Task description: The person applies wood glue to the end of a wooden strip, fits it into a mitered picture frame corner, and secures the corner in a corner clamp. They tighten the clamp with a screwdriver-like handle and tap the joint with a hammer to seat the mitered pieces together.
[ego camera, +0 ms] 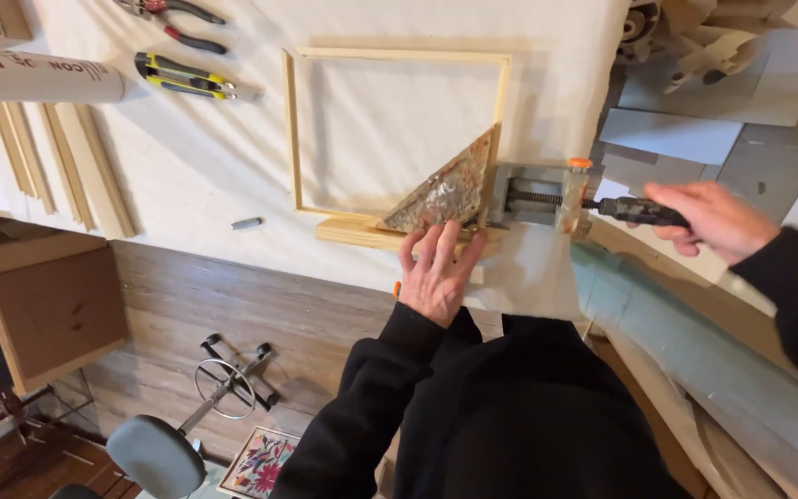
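Observation:
A square frame of light wooden bars (294, 129) lies on a white cloth-covered table (196, 166). A grey metal corner clamp (533, 192) grips its near right corner, with a rusty triangular plate (445, 196) set inside that corner. My left hand (436, 273) lies flat, fingers spread, on the frame's near bar and the cloth just below the triangle. My right hand (708, 217) is closed around the clamp's black screw handle (634, 211), which sticks out to the right.
A yellow and black utility knife (182, 77), red-handled pliers (177, 18), a white tube (34, 76) and spare wooden bars (66, 162) lie on the table's left part. Below the table edge stand a cardboard box (48, 305) and a stool (154, 453).

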